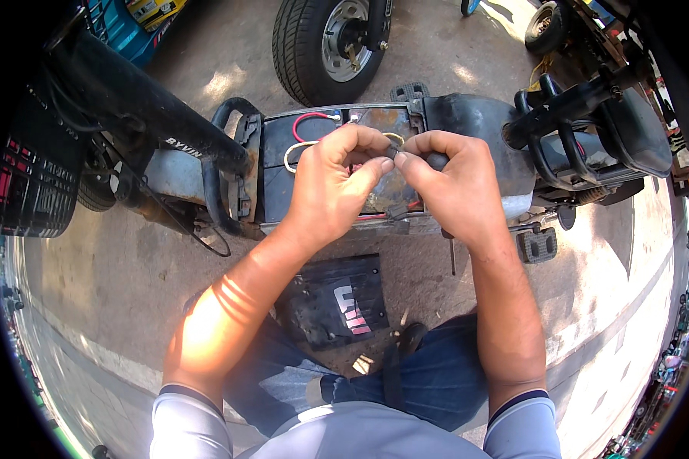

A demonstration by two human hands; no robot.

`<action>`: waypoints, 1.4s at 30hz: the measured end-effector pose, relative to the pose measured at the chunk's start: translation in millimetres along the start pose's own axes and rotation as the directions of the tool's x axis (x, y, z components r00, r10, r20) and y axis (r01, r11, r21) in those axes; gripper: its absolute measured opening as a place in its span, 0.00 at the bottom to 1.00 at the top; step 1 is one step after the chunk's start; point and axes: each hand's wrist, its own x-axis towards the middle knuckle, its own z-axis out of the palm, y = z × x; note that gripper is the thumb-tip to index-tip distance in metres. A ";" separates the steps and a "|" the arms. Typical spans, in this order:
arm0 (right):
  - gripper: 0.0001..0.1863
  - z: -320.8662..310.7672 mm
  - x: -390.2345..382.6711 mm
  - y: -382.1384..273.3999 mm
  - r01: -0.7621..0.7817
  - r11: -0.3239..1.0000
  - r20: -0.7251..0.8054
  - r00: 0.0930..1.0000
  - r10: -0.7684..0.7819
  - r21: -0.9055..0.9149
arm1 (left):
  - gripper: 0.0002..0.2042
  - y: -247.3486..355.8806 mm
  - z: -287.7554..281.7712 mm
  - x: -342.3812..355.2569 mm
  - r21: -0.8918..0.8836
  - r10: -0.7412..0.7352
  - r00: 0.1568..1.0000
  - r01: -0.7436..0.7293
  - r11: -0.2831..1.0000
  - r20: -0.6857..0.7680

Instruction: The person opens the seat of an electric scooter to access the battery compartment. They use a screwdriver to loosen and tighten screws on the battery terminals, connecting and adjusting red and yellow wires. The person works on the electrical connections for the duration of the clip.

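My left hand (333,180) and my right hand (459,183) meet fingertip to fingertip above an open battery compartment (277,191) of an electric scooter. Both pinch a small dark piece (395,150) between thumb and fingers; its kind is too small to make out. A pale yellow wire (395,138) curves just behind the fingertips. Under my right fingers shows a dark rounded end (437,161), and a thin metal shaft (453,258) sticks out below that hand, perhaps parts of one screwdriver. A red wire (306,120) arches over the dark batteries, partly hidden by my left hand.
A black cover panel (333,302) lies on the ground before my knees. A wheel with a tyre (291,53) stands beyond the scooter. The scooter's black tube (145,115) rises at left, a black rail frame (543,138) at right. A pedal (538,246) juts out nearby.
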 end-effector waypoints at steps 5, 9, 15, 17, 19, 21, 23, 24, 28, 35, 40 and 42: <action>0.15 2.3 3.5 6.3 -0.034 0.999 -0.009 0.999 0.034 0.001 | 0.09 -2.5 -1.9 3.2 -0.057 0.003 0.997 0.001 0.998 0.074; 0.15 2.8 4.6 6.2 0.054 0.998 -0.025 0.998 -0.055 -0.030 | 0.08 -3.8 1.7 4.6 -0.024 0.106 0.994 -0.105 0.994 0.019; 0.16 -0.9 5.2 15.0 0.063 0.996 0.024 0.998 -0.062 -0.062 | 0.08 -7.2 2.9 6.2 0.136 0.300 0.951 -0.309 0.941 0.079; 0.16 -3.5 8.4 17.4 0.069 0.998 0.038 0.997 -0.069 0.011 | 0.08 -3.7 2.0 8.7 0.112 0.314 0.946 -0.321 0.940 0.080; 0.17 -6.0 10.3 13.9 0.053 0.998 0.042 0.998 -0.054 0.024 | 0.07 -3.9 1.9 10.7 0.147 0.332 0.939 -0.342 0.928 0.091; 0.16 -3.9 10.1 14.5 0.058 0.998 0.042 0.998 -0.057 -0.028 | 0.07 -6.2 4.6 9.0 0.172 0.337 0.939 -0.345 0.923 0.075; 0.15 -2.4 9.9 14.1 0.105 0.988 0.025 0.994 -0.103 -0.113 | 0.07 -8.7 8.8 5.1 0.166 0.302 0.953 -0.302 0.939 0.024; 0.15 -1.6 10.4 12.9 0.129 0.979 0.017 0.992 -0.128 -0.156 | 0.08 -7.5 11.7 4.6 0.137 0.276 0.961 -0.272 0.952 -0.004; 0.14 3.8 7.0 6.9 0.266 0.870 -0.061 0.946 -0.318 -0.414 | 0.09 -7.3 13.5 5.2 0.109 0.238 0.971 -0.234 0.966 -0.024; 0.13 5.9 9.0 8.4 0.290 0.893 -0.085 0.938 -0.337 -0.345 | 0.09 -5.0 6.3 10.4 0.154 0.291 0.956 -0.292 0.944 0.026; 0.15 -1.0 9.6 11.8 0.154 0.972 -0.006 0.987 -0.158 -0.177 | 0.09 2.9 7.3 10.1 0.368 0.473 0.874 -0.479 0.797 0.111; 0.16 -0.6 8.6 10.5 0.174 0.962 -0.015 0.983 -0.181 -0.210 | 0.10 1.1 7.3 11.0 0.385 0.488 0.865 -0.492 0.781 0.114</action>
